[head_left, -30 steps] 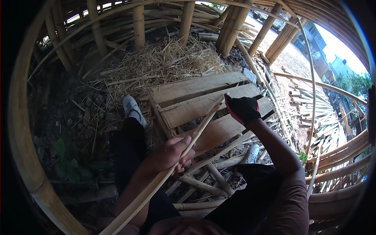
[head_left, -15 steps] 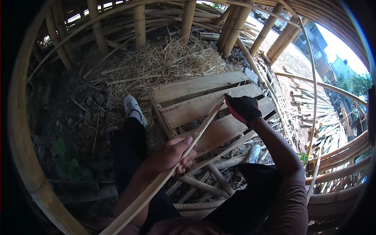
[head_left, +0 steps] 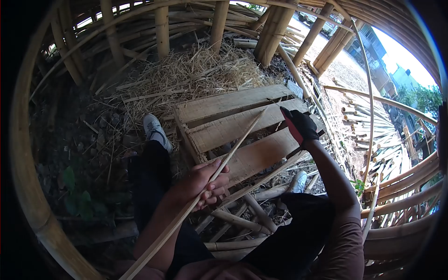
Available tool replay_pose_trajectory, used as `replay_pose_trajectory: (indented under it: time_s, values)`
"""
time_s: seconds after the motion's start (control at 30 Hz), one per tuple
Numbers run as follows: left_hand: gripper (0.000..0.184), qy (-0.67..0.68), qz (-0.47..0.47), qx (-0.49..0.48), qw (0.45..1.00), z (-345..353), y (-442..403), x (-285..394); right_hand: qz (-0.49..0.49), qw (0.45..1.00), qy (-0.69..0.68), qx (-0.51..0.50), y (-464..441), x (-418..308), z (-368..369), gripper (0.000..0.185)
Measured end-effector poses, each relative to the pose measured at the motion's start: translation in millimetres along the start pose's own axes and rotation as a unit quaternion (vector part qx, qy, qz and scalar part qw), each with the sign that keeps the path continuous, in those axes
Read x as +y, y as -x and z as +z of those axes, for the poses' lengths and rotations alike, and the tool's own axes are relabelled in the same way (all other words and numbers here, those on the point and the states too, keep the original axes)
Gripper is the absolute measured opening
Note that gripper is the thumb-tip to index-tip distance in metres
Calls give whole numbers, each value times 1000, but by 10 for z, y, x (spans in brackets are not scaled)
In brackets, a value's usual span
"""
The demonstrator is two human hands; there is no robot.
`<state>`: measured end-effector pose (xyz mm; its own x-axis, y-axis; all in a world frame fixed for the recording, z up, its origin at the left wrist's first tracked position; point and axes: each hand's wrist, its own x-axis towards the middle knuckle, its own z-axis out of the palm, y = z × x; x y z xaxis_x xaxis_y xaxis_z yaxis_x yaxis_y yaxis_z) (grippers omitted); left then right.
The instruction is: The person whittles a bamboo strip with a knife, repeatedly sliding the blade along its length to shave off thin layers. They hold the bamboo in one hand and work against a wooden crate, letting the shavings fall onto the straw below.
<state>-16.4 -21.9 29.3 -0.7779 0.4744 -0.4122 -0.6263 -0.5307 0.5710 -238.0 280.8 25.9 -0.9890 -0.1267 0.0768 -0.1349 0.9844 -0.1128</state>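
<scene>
My bare left hand [head_left: 205, 184] is closed around a long, pale split-bamboo strip [head_left: 235, 148]. The strip runs from the bottom edge up across the bench, its narrow tip over the middle slat. My right hand [head_left: 300, 126], in a black and red glove, is just right of that tip, apart from it. Its fingers look curled, with one digit pointing up-left; whatever they may hold is hidden. Beneath both is a low wooden slatted bench [head_left: 219, 135]. A dark narrow band shows under my right wrist, too unclear to name.
Straw and shavings [head_left: 196, 70] lie behind the bench. Bamboo posts [head_left: 217, 28] stand beyond, and a curved bamboo pole [head_left: 35, 214] frames the left. Cut bamboo pieces [head_left: 373, 126] are spread out at right. More bamboo poles [head_left: 240, 221] lie by my legs.
My right hand has moved right, away from the strip's tip, leaving a gap between them. The left hand keeps its hold, and the strip's tip has shifted slightly left and up.
</scene>
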Motion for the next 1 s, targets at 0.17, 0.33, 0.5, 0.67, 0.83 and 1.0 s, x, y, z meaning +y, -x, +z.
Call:
replay_pose_trajectory:
  time_s: [0.17, 0.33, 0.5, 0.67, 0.83, 1.0]
  values:
    - [34, 54, 5, -10, 998, 13, 19, 8, -271, 959, -84, -14, 335, -465, -111, 34]
    - [33, 94, -1, -10, 996, -43, 22, -23, -360, 928, -58, -79, 790, -917, -46, 29]
    - [25, 133, -14, -25, 991, -98, 26, -26, -423, 901, 9, -95, 646, -959, -106, 31]
    - [25, 233, -41, -95, 967, -202, -8, -33, -420, 902, 92, -48, 393, -760, 40, 32]
    - [17, 177, -22, -58, 982, -89, 11, -20, -460, 884, 72, -34, 602, -845, -99, 28]
    - [15, 115, -19, -23, 993, -63, 32, 11, -415, 901, 105, -70, 520, -870, -92, 29]
